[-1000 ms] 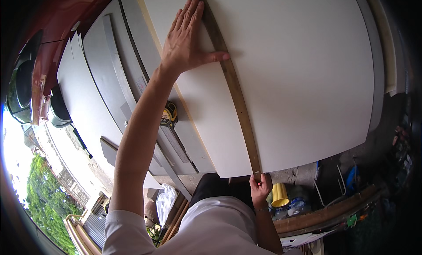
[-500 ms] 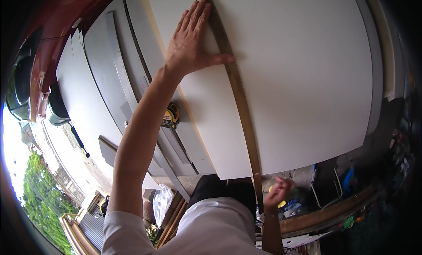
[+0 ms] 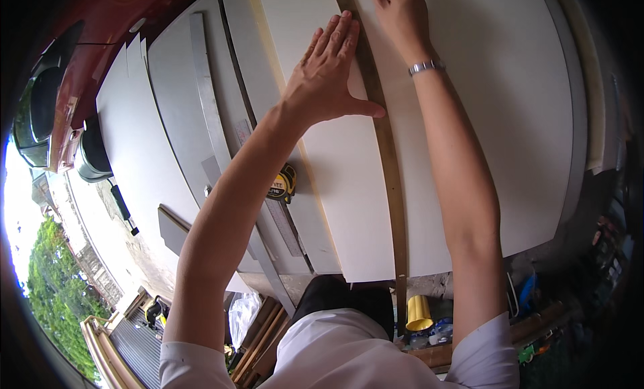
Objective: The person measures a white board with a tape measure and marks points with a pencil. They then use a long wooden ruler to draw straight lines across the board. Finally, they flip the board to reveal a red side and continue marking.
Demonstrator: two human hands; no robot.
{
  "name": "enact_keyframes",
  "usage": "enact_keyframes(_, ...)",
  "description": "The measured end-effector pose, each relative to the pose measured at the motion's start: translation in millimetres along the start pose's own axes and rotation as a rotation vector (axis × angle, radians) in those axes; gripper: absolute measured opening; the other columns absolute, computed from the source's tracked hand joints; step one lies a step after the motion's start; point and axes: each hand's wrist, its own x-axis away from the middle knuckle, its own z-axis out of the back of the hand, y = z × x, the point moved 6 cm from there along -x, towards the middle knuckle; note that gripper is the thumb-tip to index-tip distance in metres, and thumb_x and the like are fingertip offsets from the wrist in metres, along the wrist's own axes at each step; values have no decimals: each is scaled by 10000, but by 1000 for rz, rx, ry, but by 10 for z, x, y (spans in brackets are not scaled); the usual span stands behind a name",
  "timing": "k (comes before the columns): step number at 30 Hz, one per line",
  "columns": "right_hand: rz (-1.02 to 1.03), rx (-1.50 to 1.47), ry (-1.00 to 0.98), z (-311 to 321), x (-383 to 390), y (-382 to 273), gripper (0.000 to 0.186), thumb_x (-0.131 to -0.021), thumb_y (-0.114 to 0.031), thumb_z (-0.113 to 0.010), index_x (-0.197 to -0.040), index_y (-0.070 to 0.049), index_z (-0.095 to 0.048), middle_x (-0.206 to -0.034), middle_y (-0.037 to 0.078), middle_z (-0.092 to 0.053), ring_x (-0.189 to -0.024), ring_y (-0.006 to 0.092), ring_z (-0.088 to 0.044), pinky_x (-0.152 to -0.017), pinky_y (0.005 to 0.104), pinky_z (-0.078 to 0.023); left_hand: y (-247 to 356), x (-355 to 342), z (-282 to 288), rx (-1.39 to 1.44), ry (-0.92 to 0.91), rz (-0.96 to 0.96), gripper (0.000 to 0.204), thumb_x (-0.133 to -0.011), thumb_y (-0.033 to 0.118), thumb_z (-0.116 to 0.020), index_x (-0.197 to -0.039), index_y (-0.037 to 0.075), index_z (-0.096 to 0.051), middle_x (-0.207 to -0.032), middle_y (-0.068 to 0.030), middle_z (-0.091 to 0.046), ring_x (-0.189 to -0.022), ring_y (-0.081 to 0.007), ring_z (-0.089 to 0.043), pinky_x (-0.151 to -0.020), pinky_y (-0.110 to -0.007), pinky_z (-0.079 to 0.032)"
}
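Observation:
My left hand lies spread on a large white sheet, its fingertips and thumb pressing a long, narrow brown-grey straightedge. That strip runs from the far edge down past the sheet's near edge. To its right, at the top of the view, my right hand is closed over the sheet, with a metal-banded wristwatch on the wrist. A tiny pinkish bit shows at those fingers, but the frame's edge cuts off whatever they hold. A yellow and black tape measure sits beside my left forearm.
Left of my arm lie a flat metal bar, a steel ruler and a small grey board piece. A red car stands at the far left. Near my right side are a yellow cup and clutter below the sheet.
My right hand has risen from beside my body to the top of the sheet, right of the straightedge. The left hand keeps its spread hold; the whole view has shifted slightly.

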Motion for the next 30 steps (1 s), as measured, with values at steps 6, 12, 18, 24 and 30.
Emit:
enact_keyframes(6, 133, 269, -1, -211, -259, 61, 217, -1001, -182, -624, -1102, -16, -720, -1023, 205, -744, -931, 359, -726, -800, 405, -580, -10, 3, -11, 41, 6, 0, 1478, -568, 787, -834, -1607, -28, -171, -1686, -213, -157, -1577, -322, -122, -1297, -459, -139)
enact_keyframes(12, 54, 300, -107, -269, -283, 182, 294, -1017, -247, -613, -1166, -20, -726, -1077, 182, -750, -965, 338, -729, -835, 397, -577, -18, 7, -17, 80, 62, -19, 1455, -571, 778, -836, -1587, -60, -218, -1673, -242, -183, -1575, -344, -131, -1293, -458, -141)
enact_keyframes(18, -45, 127, -299, 13, 436, -43, 331, -1058, -232, -596, -1303, -22, -668, -1236, 135, -729, -1111, 288, -710, -936, 345, -552, 2, 78, 27, 20, 95, -54, 1455, -592, 861, -746, -1571, -86, -234, -1649, -268, -232, -1561, -361, -176, -1296, -448, -131)
enact_keyframes(24, -123, 400, -453, 928, 2152, -787, 353, -1063, -188, -565, -1372, -27, -626, -1335, 170, -669, -1217, 317, -658, -1003, 383, -530, -7, 44, -42, -59, 136, -32, 1417, -598, 851, -749, -1586, -33, -247, -1666, -209, -230, -1559, -337, -186, -1290, -434, -162)
enact_keyframes(30, -325, 453, -563, 1732, 3755, -1642, 377, -1017, -130, -609, -1372, -2, -616, -1356, 178, -652, -1259, 380, -617, -1056, 453, -493, 61, 49, 68, -195, 218, -29, 1241, -692, 810, -731, -1561, 5, -361, -1631, -193, -337, -1526, -338, -293, -1259, -432, -244)
